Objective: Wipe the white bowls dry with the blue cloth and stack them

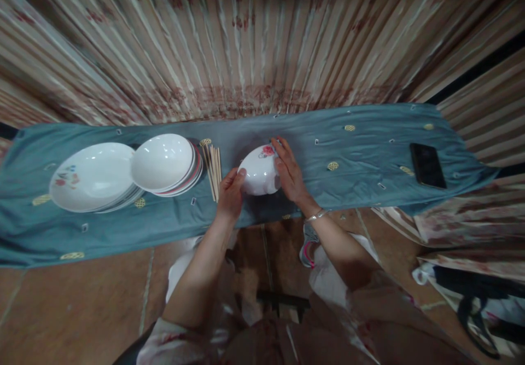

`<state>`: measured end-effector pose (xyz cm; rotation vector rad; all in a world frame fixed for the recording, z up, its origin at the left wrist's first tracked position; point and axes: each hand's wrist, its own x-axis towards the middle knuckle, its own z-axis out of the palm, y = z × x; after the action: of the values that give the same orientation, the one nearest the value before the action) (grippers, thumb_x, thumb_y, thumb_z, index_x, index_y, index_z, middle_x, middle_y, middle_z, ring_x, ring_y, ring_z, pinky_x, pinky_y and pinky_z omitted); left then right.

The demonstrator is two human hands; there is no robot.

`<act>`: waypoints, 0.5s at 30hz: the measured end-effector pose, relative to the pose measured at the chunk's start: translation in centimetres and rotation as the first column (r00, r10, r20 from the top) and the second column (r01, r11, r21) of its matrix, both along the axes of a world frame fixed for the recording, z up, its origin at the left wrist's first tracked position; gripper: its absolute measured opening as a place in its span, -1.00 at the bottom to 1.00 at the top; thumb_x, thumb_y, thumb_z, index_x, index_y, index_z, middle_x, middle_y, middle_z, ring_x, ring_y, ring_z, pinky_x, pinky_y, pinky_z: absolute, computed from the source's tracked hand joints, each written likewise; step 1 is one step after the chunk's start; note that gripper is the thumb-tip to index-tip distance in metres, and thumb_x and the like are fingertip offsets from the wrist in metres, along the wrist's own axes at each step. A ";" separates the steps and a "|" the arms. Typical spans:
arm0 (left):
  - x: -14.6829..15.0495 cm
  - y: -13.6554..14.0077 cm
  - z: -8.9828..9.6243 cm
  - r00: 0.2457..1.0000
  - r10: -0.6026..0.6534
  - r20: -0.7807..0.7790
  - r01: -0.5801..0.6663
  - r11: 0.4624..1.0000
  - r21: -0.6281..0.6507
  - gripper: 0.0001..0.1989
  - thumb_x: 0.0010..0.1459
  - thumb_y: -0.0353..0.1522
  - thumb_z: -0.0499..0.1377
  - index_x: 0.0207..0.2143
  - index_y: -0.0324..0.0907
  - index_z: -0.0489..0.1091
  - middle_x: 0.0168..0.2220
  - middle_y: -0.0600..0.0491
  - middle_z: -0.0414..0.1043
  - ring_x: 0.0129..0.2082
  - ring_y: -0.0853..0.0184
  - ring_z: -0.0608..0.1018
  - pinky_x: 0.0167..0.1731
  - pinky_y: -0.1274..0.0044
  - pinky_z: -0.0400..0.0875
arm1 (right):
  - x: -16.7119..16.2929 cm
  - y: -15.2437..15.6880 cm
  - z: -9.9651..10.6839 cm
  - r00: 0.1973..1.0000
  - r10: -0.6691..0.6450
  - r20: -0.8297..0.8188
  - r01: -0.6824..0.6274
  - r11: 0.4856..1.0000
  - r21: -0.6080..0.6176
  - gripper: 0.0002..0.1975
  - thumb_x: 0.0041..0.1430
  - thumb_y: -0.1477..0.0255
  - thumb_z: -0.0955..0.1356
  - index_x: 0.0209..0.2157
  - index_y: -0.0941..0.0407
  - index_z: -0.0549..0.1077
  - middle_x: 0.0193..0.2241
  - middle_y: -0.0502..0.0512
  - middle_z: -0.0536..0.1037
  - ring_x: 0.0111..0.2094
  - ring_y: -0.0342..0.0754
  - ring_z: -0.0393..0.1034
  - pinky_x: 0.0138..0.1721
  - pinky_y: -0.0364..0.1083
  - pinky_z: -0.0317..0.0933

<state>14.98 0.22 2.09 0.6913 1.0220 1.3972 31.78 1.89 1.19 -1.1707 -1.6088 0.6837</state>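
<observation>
A white bowl (258, 174) with a red flower on its outside is tilted between my two hands, over the middle of the cloth. My left hand (232, 192) grips its left side, thumb on the outer wall. Against the right side lies my right hand (290, 174), its fingers fairly straight along the rim and base. Which way the bowl's mouth faces is hard to make out. Just left of my left hand, several wooden chopsticks (214, 171) lie side by side. Beyond them stands a stack of white bowls (162, 162).
A stack of large white plates (96, 173) with a floral print sits at the left. A dark phone (427, 166) lies at the right end of the blue-green cloth (361, 151). Behind hangs a pleated curtain (254, 53). A bag (479, 294) is on the floor at right.
</observation>
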 end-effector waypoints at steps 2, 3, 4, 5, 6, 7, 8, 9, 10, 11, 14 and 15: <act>-0.1 0.1 -0.1 1.000 -0.001 0.007 0.001 1.000 0.005 -0.63 -0.10 -0.09 0.47 -0.43 -0.18 0.53 -0.47 0.10 0.54 -0.45 0.43 0.52 -0.39 0.59 0.38 | -0.1 0.0 -0.8 0.997 -0.035 -0.073 0.032 0.999 -0.038 -0.32 0.39 -0.11 0.12 0.35 -0.07 0.29 0.44 0.00 0.20 0.49 -0.01 -0.05 0.52 0.13 -0.23; -0.1 0.1 -0.1 1.000 -0.001 0.012 0.001 1.000 0.011 -0.63 -0.10 -0.09 0.47 -0.42 -0.18 0.54 -0.47 0.10 0.55 -0.44 0.42 0.53 -0.38 0.59 0.39 | -0.2 0.0 -1.3 0.993 -0.056 -0.108 0.050 0.997 -0.056 -0.31 0.37 -0.13 0.12 0.35 -0.07 0.28 0.43 0.01 0.20 0.48 -0.02 -0.05 0.52 0.12 -0.23; -0.1 0.1 -0.2 1.000 -0.002 0.017 0.002 1.000 0.016 -0.62 -0.11 -0.08 0.47 -0.41 -0.18 0.54 -0.47 0.10 0.55 -0.43 0.42 0.54 -0.37 0.59 0.40 | -0.3 0.0 -1.7 0.987 -0.077 -0.141 0.068 0.995 -0.073 -0.28 0.36 -0.15 0.13 0.35 -0.05 0.28 0.43 0.03 0.21 0.48 -0.02 -0.04 0.52 0.11 -0.23; -0.2 0.2 -0.2 1.000 -0.001 0.022 0.001 1.000 0.020 -0.62 -0.11 -0.08 0.48 -0.40 -0.18 0.55 -0.47 0.10 0.55 -0.42 0.41 0.54 -0.36 0.59 0.40 | -0.4 0.0 -2.1 0.980 -0.097 -0.172 0.082 0.993 -0.089 -0.26 0.34 -0.17 0.13 0.36 -0.03 0.26 0.43 0.06 0.21 0.48 -0.01 -0.03 0.52 0.11 -0.24; -0.2 0.2 -0.2 1.000 0.001 0.026 -0.001 1.000 0.022 -0.61 -0.12 -0.09 0.49 -0.40 -0.17 0.55 -0.47 0.10 0.55 -0.42 0.41 0.54 -0.36 0.59 0.41 | -0.4 0.0 -2.5 0.974 -0.112 -0.199 0.092 0.990 -0.106 -0.23 0.33 -0.18 0.13 0.36 -0.02 0.25 0.43 0.08 0.21 0.48 -0.01 -0.03 0.52 0.11 -0.24; -0.2 0.2 -0.3 1.000 0.003 0.030 -0.003 1.000 0.019 -0.61 -0.13 -0.09 0.49 -0.40 -0.17 0.55 -0.47 0.10 0.56 -0.43 0.41 0.54 -0.37 0.58 0.41 | -0.5 -0.1 -3.0 0.967 -0.121 -0.224 0.095 0.988 -0.126 -0.21 0.32 -0.19 0.14 0.37 0.00 0.23 0.43 0.10 0.20 0.48 -0.01 -0.03 0.52 0.11 -0.24; -0.2 0.3 -0.3 0.999 0.005 0.033 -0.006 1.000 0.014 -0.62 -0.14 -0.09 0.50 -0.40 -0.16 0.55 -0.46 0.09 0.57 -0.43 0.40 0.54 -0.37 0.58 0.41 | -0.6 -0.2 -3.4 0.960 -0.129 -0.250 0.094 0.985 -0.148 -0.19 0.31 -0.19 0.14 0.38 0.00 0.20 0.44 0.12 0.19 0.48 -0.01 -0.03 0.51 0.11 -0.24; -0.2 0.3 -0.3 0.999 0.008 0.036 -0.008 1.000 0.006 -0.62 -0.15 -0.10 0.50 -0.41 -0.15 0.55 -0.45 0.09 0.57 -0.43 0.40 0.54 -0.37 0.57 0.41 | -0.7 -0.3 -3.8 0.951 -0.138 -0.276 0.091 0.980 -0.175 -0.18 0.31 -0.19 0.14 0.40 0.01 0.17 0.45 0.12 0.17 0.48 -0.01 -0.03 0.51 0.12 -0.23; -0.3 0.3 -0.4 0.999 0.009 0.038 -0.009 1.000 -0.002 -0.63 -0.15 -0.10 0.50 -0.42 -0.15 0.55 -0.45 0.09 0.57 -0.43 0.39 0.54 -0.36 0.56 0.41 | -0.7 -0.3 -4.2 0.942 -0.149 -0.302 0.089 0.975 -0.204 -0.18 0.31 -0.19 0.14 0.41 0.00 0.14 0.45 0.13 0.15 0.48 -0.01 -0.04 0.51 0.13 -0.21; -0.3 0.3 -0.4 0.999 0.009 0.039 -0.009 1.000 -0.007 -0.64 -0.14 -0.11 0.50 -0.42 -0.15 0.55 -0.45 0.09 0.57 -0.42 0.38 0.54 -0.35 0.55 0.41 | -0.8 -0.4 -4.7 0.930 -0.164 -0.328 0.088 0.968 -0.234 -0.17 0.31 -0.18 0.14 0.42 0.01 0.12 0.46 0.13 0.13 0.48 -0.01 -0.04 0.50 0.14 -0.18; -0.3 0.3 -0.4 0.999 0.007 0.036 -0.007 1.000 -0.003 -0.66 -0.11 -0.13 0.48 -0.40 -0.15 0.54 -0.46 0.09 0.55 -0.38 0.37 0.56 -0.32 0.55 0.41 | -1.0 -0.5 -5.7 0.898 -0.203 -0.391 0.082 0.949 -0.305 -0.17 0.30 -0.17 0.15 0.43 0.01 0.07 0.47 0.15 0.10 0.46 0.01 0.01 0.47 0.16 -0.08; -0.3 0.3 -0.3 0.999 0.004 0.035 -0.004 1.000 0.000 -0.66 -0.10 -0.13 0.48 -0.39 -0.15 0.54 -0.46 0.09 0.55 -0.38 0.36 0.56 -0.31 0.55 0.41 | -1.1 -0.5 -6.0 0.892 -0.208 -0.402 0.078 0.945 -0.317 -0.17 0.30 -0.16 0.15 0.43 0.01 0.05 0.47 0.15 0.11 0.45 0.01 0.04 0.46 0.16 -0.04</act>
<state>14.63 0.52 1.77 0.6631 0.9969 1.4078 30.71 1.41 -4.79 -1.2309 -1.0582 1.0295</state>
